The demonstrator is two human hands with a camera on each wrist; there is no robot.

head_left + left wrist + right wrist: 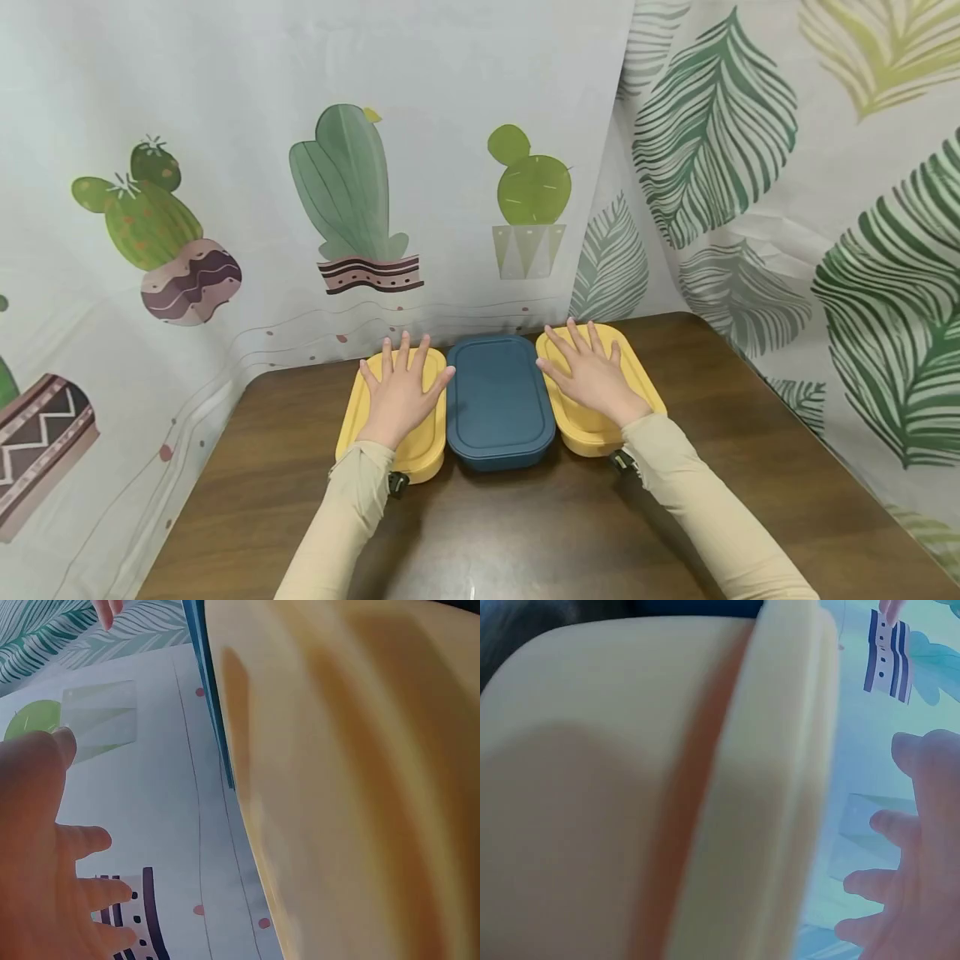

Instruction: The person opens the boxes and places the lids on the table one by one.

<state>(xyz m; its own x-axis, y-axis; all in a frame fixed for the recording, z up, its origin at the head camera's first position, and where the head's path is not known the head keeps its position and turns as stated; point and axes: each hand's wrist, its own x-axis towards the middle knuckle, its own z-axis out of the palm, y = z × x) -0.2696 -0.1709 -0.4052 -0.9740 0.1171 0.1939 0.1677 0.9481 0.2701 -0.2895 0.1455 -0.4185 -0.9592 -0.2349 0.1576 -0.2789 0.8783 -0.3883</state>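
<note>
Three lidded food containers stand side by side on the table: a yellow container (420, 450) on the left, a dark blue container (498, 400) in the middle and a second yellow container (581, 425) on the right. My left hand (401, 396) is over the left yellow lid, its fingers spread. Over the right yellow lid is my right hand (596, 375), fingers spread too. Both wrist views show a gap between the hand and the yellow container (360, 787) or yellow container (592, 825) close by. Neither hand holds anything.
The brown wooden table (517, 533) ends just behind the containers. A white curtain (442, 167) printed with cacti hangs behind it, and a leaf-printed curtain (765, 208) hangs along the right side. Dark wrist straps (397, 483) show at the cuffs.
</note>
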